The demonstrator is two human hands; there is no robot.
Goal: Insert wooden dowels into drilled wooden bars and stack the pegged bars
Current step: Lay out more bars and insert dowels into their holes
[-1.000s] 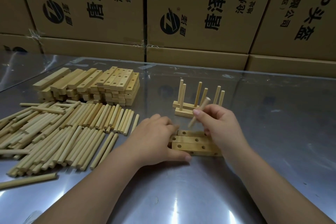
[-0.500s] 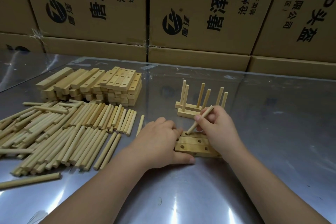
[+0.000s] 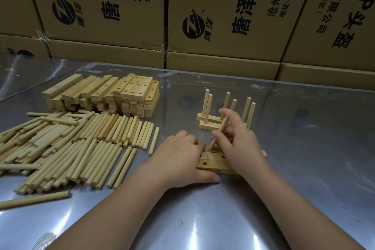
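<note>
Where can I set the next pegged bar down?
Bare steel table: right of the pegged bars and the right hand with its dowel, and in the strip between the bar stack and those pegged bars. Crowded: loose dowels fill the left; the left hand holds the drilled bars.

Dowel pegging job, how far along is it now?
Done: two pegged bars stand behind the hands, three dowels each. In hand: the right hand pinches a tilted dowel, its lower end at a hole in the flat bars the left hand holds. Left: those bars' other visible holes are empty, and loose dowels and a stack of drilled bars wait.
</note>
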